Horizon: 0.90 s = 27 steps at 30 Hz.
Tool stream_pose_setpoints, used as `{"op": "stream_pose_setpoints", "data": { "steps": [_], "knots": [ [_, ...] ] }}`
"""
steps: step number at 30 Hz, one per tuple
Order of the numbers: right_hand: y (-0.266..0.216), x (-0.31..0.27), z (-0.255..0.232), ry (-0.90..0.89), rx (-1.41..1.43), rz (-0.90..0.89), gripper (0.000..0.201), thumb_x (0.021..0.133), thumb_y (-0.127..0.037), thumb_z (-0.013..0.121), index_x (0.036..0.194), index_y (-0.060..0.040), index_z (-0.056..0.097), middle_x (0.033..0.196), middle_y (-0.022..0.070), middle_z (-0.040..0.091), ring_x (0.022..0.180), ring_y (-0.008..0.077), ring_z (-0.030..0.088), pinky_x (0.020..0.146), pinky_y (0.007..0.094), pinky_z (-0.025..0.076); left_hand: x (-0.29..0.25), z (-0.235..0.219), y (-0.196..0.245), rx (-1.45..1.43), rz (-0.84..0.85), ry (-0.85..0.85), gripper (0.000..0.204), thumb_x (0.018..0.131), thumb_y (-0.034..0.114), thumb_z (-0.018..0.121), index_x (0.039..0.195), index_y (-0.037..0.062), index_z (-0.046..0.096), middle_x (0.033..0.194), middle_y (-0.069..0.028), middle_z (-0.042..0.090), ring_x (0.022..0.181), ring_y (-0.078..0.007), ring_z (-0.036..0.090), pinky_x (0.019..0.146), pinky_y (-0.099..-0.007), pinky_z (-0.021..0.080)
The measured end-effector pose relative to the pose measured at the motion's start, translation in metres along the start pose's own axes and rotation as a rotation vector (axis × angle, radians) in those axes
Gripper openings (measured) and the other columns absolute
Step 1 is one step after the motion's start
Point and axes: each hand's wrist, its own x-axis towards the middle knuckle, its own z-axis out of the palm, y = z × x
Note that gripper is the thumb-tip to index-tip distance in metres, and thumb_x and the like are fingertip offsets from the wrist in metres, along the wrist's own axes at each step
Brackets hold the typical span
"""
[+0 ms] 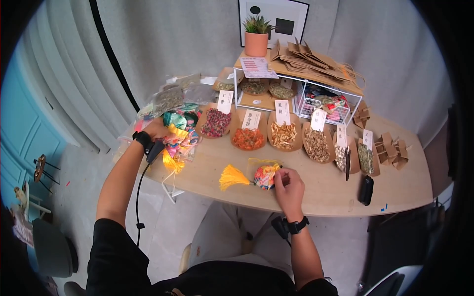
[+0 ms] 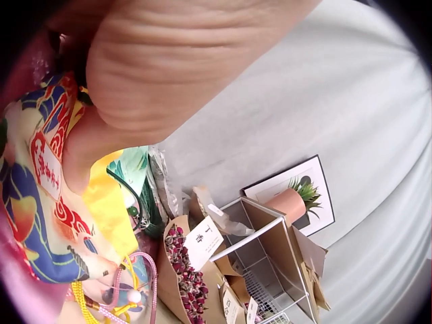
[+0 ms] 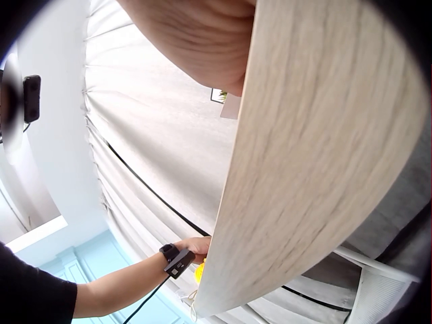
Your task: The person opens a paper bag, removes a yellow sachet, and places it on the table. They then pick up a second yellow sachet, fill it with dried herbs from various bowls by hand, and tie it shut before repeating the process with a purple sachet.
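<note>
My right hand pinches the edge of a round, floral cloth sachet close over the table's near side. A yellow tassel extends left from that sachet, and a thin yellow cord loops behind it. At the table's left end, my left hand is at a pile of colourful sachets. In the left wrist view, its thumb lies against a blue, red and cream sachet with a white label; the other fingers are hidden. Another yellow tassel hangs near the left edge.
Labelled paper trays of dried rosebuds, orange petals and other herbs line the table. Behind stands a white-framed shelf with a potted plant and paper bags. A black object lies at right.
</note>
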Motion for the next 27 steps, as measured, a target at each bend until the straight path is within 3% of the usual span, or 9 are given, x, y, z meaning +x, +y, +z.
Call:
{"op": "stream_pose_setpoints", "data": {
  "steps": [6,7,8,13,17,19,21,23,27],
  "knots": [
    [0.003,0.002,-0.003,0.051,-0.041,-0.065,0.011,0.085,-0.010,0.069,0.091,-0.0018,0.065,0.084,0.0115,0.064,0.065,0.0198,0.063,0.056,0.0311,0.050,0.035,-0.033,-0.035,-0.279,0.054,-0.004,0.038,0.071,0.008,0.077,0.105,-0.0063,0.067,0.094,-0.0105,0.070,0.082,-0.0197,0.066,0.077,-0.0310,0.051],
    [0.004,0.003,-0.004,0.112,-0.083,-0.161,0.011,0.085,-0.009,0.069,0.093,-0.0020,0.065,0.086,0.0114,0.064,0.067,0.0188,0.063,0.056,0.0308,0.050,-0.004,-0.048,0.012,-0.447,0.038,0.020,0.034,0.073,0.003,0.076,0.104,-0.0073,0.067,0.097,-0.0127,0.071,0.084,-0.0210,0.069,0.080,-0.0316,0.054],
    [0.005,0.004,-0.004,0.171,-0.123,-0.259,0.012,0.085,-0.009,0.069,0.094,-0.0023,0.064,0.088,0.0112,0.063,0.069,0.0179,0.062,0.055,0.0305,0.049,0.004,-0.067,0.004,-0.501,0.025,0.050,0.031,0.076,-0.002,0.076,0.104,-0.0085,0.065,0.100,-0.0150,0.071,0.086,-0.0231,0.070,0.083,-0.0337,0.056],
    [-0.002,-0.003,-0.009,0.326,0.121,-0.103,0.018,0.082,-0.002,0.071,0.099,-0.0032,0.063,0.090,0.0086,0.061,0.079,0.0167,0.060,0.060,0.0281,0.049,-0.079,-0.114,0.099,-0.761,0.251,0.024,0.033,0.079,-0.002,0.075,0.109,-0.0073,0.060,0.101,-0.0150,0.070,0.087,-0.0225,0.071,0.082,-0.0334,0.058],
    [-0.053,0.019,-0.023,0.113,0.284,-0.175,0.027,0.078,-0.005,0.076,0.103,-0.0028,0.064,0.098,0.0108,0.063,0.088,0.0223,0.062,0.071,0.0310,0.051,-0.109,-0.066,0.168,-0.594,0.327,0.034,0.040,0.079,-0.002,0.076,0.115,-0.0049,0.058,0.105,-0.0135,0.069,0.092,-0.0195,0.070,0.085,-0.0320,0.057],
    [-0.084,0.052,-0.023,-0.077,0.101,-0.534,0.052,0.075,-0.016,0.082,0.120,-0.0019,0.060,0.118,0.0169,0.060,0.103,0.0302,0.060,0.084,0.0364,0.051,-0.114,-0.022,0.196,-0.568,0.376,-0.052,0.042,0.078,-0.004,0.076,0.116,-0.0039,0.058,0.106,-0.0117,0.069,0.093,-0.0170,0.068,0.086,-0.0313,0.056],
    [-0.113,0.072,-0.016,-0.116,-0.023,-0.647,0.078,0.071,-0.026,0.085,0.136,-0.0029,0.048,0.135,0.0207,0.050,0.118,0.0369,0.053,0.097,0.0411,0.046,-0.113,0.023,0.220,-0.591,0.469,-0.228,0.045,0.077,-0.006,0.076,0.119,-0.0010,0.058,0.109,-0.0078,0.068,0.095,-0.0140,0.067,0.086,-0.0291,0.055],
    [-0.107,0.079,-0.002,-0.186,0.061,-0.511,0.087,0.071,-0.029,0.085,0.143,-0.0054,0.041,0.143,0.0201,0.040,0.128,0.0381,0.044,0.101,0.0419,0.043,-0.112,0.065,0.241,-0.668,0.558,-0.275,0.057,0.075,-0.007,0.077,0.126,0.0010,0.053,0.108,-0.0053,0.067,0.093,-0.0122,0.066,0.086,-0.0287,0.055],
    [-0.079,0.087,-0.027,-0.338,0.349,-0.110,0.064,0.075,-0.021,0.083,0.129,-0.0028,0.054,0.117,0.0168,0.063,0.105,0.0282,0.063,0.088,0.0365,0.050,-0.116,0.107,0.268,-0.899,0.507,-0.376,0.060,0.076,-0.003,0.079,0.130,0.0013,0.050,0.104,-0.0037,0.065,0.090,-0.0078,0.063,0.077,-0.0244,0.054]
  ]
}}
